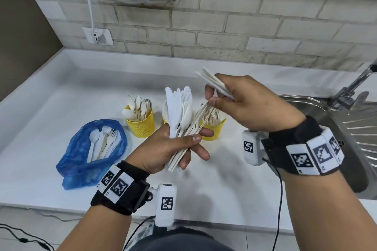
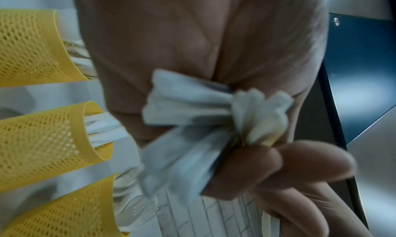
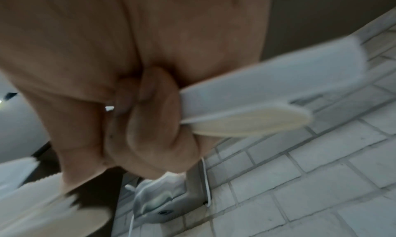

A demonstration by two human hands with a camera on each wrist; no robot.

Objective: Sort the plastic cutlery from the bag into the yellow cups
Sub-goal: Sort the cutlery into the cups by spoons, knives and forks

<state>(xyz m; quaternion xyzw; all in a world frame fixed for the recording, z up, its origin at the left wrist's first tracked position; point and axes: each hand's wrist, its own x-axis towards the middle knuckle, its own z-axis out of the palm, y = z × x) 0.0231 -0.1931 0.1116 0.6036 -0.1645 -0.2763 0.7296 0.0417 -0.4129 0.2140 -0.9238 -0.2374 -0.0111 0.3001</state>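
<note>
Your left hand [image 1: 163,149] is wrapped around a mixed bundle of cutlery [image 1: 180,116], thin smooth white and cream plastic: serrated knives, a spoon and fork tines fan up out of the fist, flat handle ends poke out below. It hangs right in front of the middle yellow cup [image 1: 166,115], so that cup is mostly hidden. Your right hand [image 1: 244,102], just right of the bundle, pinches a few flat cream handles [image 1: 214,84] in curled fingers, and its fingertips touch another piece sticking out of the bundle. The left yellow cup [image 1: 140,124], left of the bundle, is perforated mesh plastic packed with rounded spoon bowls; the right yellow cup [image 1: 212,130] sits behind the bundle, holding cutlery you can't make out. Further left, the crinkly blue bag [image 1: 81,161] lies open with spoons and forks inside. The white counter [image 1: 214,189] has bare room toward you, and the steel sink [image 1: 357,128] cuts it off on the right.
</note>
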